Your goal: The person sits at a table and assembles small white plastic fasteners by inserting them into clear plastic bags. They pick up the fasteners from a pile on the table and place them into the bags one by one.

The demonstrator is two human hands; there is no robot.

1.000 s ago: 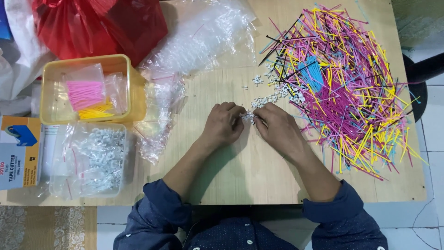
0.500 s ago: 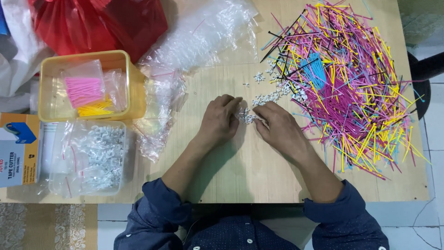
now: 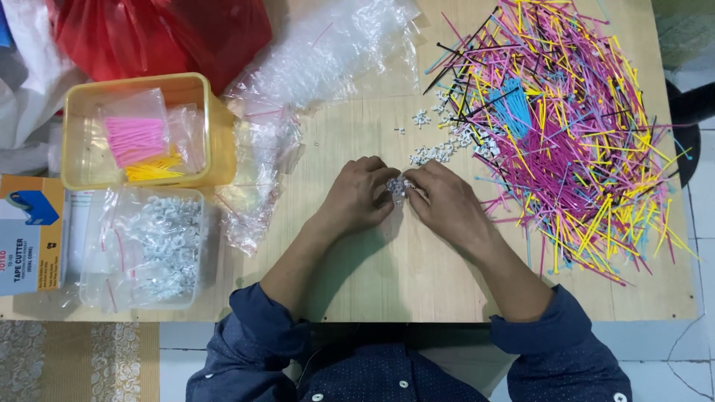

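Small white plastic clips (image 3: 397, 186) are pinched in a little cluster between the fingertips of the left hand (image 3: 359, 195) and the right hand (image 3: 445, 205), both closed on them just above the middle of the wooden table (image 3: 357, 275). What exactly is being done to the clips between the fingers cannot be told; they are too small and partly hidden. As a judgement of progress, much appears done and much left: a clear tub of white clips (image 3: 153, 246) at the left looks well filled, and a yellow basket (image 3: 205, 119) already holds bagged pink and yellow ties (image 3: 141, 145), yet a scatter of loose white clips (image 3: 447, 145) lies just beyond the hands and a large heap of coloured cable ties (image 3: 566, 126) covers the right part of the table. Crumpled clear plastic bags (image 3: 328, 59) are spread between basket and heap, a red bag (image 3: 156, 33) lies at the far left, and a cardboard box (image 3: 30, 234) sits at the left edge. Nothing stands between the hands and the loose clips.
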